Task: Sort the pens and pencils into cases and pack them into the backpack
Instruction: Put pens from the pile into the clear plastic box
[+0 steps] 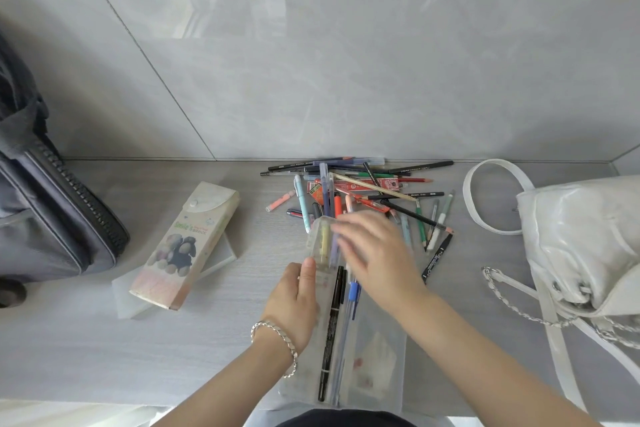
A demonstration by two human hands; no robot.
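Nearest, the clear case (367,350) on the table (86,350) holds a few pens; the left hand (294,302) grips its edge, the blurred right hand (374,253) hangs loose-fingered at its mouth. Beyond, most of the pile (360,194) looks unsorted; the printed case (187,246) is shut, and nothing seems packed in the backpack (45,198).

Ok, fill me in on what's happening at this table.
A person is sorting a heap of pens and pencils into cases. The left hand steadies a translucent case lying open toward the heap, with a black marker and a blue pen already in it. The right hand, blurred, hovers at the case's mouth. A second, printed case lies closed to the left, near the dark backpack. A white bag sits to the right.
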